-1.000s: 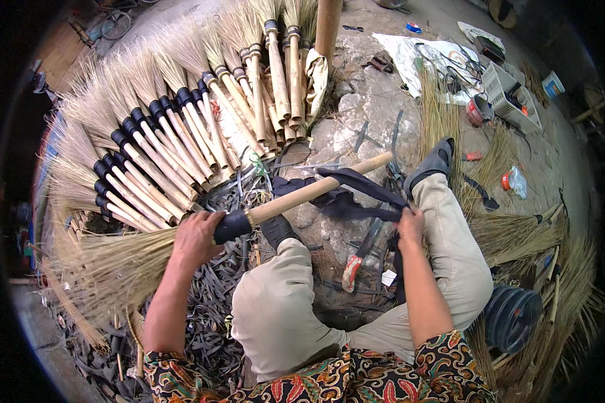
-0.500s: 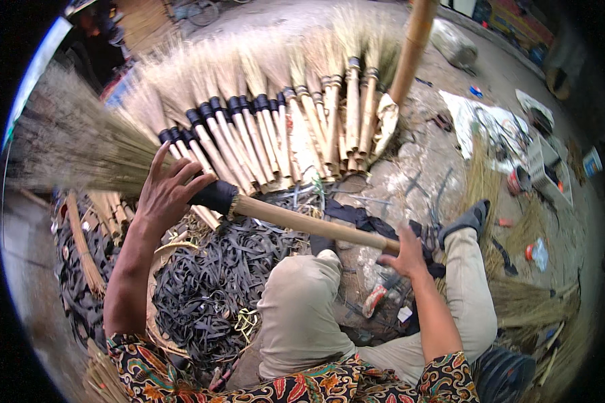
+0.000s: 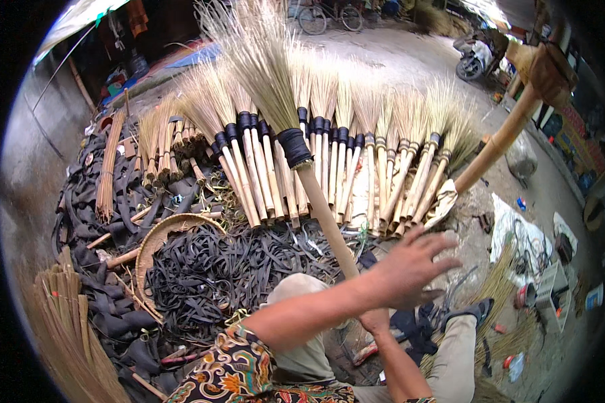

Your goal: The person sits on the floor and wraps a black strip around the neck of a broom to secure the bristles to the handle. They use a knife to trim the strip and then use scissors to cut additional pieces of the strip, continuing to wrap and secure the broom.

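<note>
A grass broom (image 3: 326, 211) stands tilted in front of me, its bristles up and away to the left and a black rubber wrap (image 3: 294, 148) around its neck. Low on the bamboo handle, my right hand (image 3: 374, 319) is closed around it, partly hidden behind my left forearm. My left arm crosses over the right one. My left hand (image 3: 417, 270) hovers to the right of the handle, fingers spread and slightly blurred, with nothing in it. Beyond the broom, several finished-looking brooms (image 3: 343, 151) lie in a row.
A round woven basket (image 3: 148, 252) with black rubber strips stands at left. Grass bundles (image 3: 60, 309) lie at far left. A thick bamboo pole (image 3: 497, 138) rises at right. Near it are a white crate (image 3: 553, 295), a white sheet (image 3: 507, 228) and loose straw on the ground.
The broom has swung from lying across to the left to pointing up and away. My left hand has let go of its neck and crossed to the right. The view has shifted.
</note>
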A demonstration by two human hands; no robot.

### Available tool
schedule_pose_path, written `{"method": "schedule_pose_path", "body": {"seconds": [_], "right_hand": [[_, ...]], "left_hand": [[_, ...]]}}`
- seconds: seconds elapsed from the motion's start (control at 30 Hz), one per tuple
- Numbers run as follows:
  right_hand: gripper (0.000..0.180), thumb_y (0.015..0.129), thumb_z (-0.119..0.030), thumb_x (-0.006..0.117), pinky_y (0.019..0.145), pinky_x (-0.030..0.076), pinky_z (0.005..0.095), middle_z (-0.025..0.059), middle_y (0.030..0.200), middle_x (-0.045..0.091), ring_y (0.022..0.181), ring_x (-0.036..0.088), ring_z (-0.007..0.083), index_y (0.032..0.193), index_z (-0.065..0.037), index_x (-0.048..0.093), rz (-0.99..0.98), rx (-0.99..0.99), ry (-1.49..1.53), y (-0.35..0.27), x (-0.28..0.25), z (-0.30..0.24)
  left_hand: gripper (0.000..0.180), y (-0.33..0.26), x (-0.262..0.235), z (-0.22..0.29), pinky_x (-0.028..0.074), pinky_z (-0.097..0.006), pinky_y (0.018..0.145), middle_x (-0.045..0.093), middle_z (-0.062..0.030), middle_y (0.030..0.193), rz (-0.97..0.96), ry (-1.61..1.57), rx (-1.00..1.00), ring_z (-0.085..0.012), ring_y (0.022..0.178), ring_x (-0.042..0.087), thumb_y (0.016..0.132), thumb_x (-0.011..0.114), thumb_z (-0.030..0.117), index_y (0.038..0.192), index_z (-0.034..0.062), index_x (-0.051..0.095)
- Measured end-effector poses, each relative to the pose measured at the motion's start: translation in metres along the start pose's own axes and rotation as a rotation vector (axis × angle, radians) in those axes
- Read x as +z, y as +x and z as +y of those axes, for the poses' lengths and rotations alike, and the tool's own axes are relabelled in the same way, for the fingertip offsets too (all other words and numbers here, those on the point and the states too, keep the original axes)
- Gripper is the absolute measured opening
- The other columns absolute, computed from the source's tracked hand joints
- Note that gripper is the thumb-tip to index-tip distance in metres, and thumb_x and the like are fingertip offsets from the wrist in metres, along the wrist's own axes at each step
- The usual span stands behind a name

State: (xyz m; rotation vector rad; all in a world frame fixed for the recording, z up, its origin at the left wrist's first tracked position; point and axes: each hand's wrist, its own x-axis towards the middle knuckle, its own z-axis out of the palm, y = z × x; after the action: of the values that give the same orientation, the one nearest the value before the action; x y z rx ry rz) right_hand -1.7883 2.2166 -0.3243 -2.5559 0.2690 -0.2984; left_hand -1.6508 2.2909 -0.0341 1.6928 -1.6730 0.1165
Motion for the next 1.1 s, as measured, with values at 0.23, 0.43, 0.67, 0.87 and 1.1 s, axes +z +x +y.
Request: {"method": "schedule_pose_path", "body": {"seconds": [0.23,0.43,0.67,0.87,1.1], "right_hand": [[0.042,0.092,-0.037,0.078,0.077,0.055,0.0457,0.0182,0.088,0.074,0.083,0.072,0.035,0.108,0.0,0.067,-0.166,0.364,0.353,0.11,0.007,-0.091],[0.08,0.099,-0.044,0.07,0.101,0.051,0.0427,0.0334,0.132,0.063,0.121,0.067,0.0371,0.15,0.011,0.041,0.21,-0.127,0.374,0.238,0.004,-0.161],[0.046,0.1,-0.032,0.067,0.097,0.053,0.0435,0.0251,0.125,0.069,0.104,0.071,0.0382,0.129,0.003,0.067,0.025,0.301,0.421,0.132,-0.007,-0.036],[0.044,0.099,-0.04,0.062,0.082,0.053,0.0499,0.0255,0.095,0.073,0.096,0.072,0.0422,0.1,0.002,0.074,0.126,0.864,-0.028,-0.019,-0.071,0.143],[0.033,0.095,-0.036,0.068,0.084,0.056,0.0469,0.0205,0.096,0.076,0.095,0.073,0.0393,0.104,-0.006,0.078,0.403,1.035,-0.017,-0.099,-0.119,0.208]], "left_hand": [[0.054,-0.005,0.042,-0.004,0.028,-0.064,0.121,0.051,-0.016,0.143,-0.071,-0.06,0.006,-0.0327,0.138,0.049,0.084,0.079,0.028,0.132,0.0118,0.06],[0.055,-0.007,0.052,-0.009,0.031,-0.062,0.119,0.053,-0.0157,0.141,-0.035,-0.017,0.002,-0.0322,0.135,0.051,0.08,0.078,0.024,0.131,0.0112,0.061],[0.052,-0.012,0.049,-0.001,0.033,-0.062,0.118,0.054,-0.0169,0.143,-0.147,-0.067,-0.034,-0.0358,0.135,0.052,0.082,0.075,0.022,0.131,0.0135,0.063],[0.05,-0.009,0.017,-0.012,0.048,-0.051,0.109,0.061,-0.0168,0.139,-0.057,-0.09,-0.122,-0.0383,0.127,0.059,0.083,0.083,0.022,0.13,0.0148,0.068],[0.043,0.008,-0.022,-0.019,0.052,-0.041,0.104,0.066,-0.0173,0.131,0.096,-0.115,-0.246,-0.0321,0.123,0.065,0.087,0.084,0.024,0.126,0.0087,0.072]]}}
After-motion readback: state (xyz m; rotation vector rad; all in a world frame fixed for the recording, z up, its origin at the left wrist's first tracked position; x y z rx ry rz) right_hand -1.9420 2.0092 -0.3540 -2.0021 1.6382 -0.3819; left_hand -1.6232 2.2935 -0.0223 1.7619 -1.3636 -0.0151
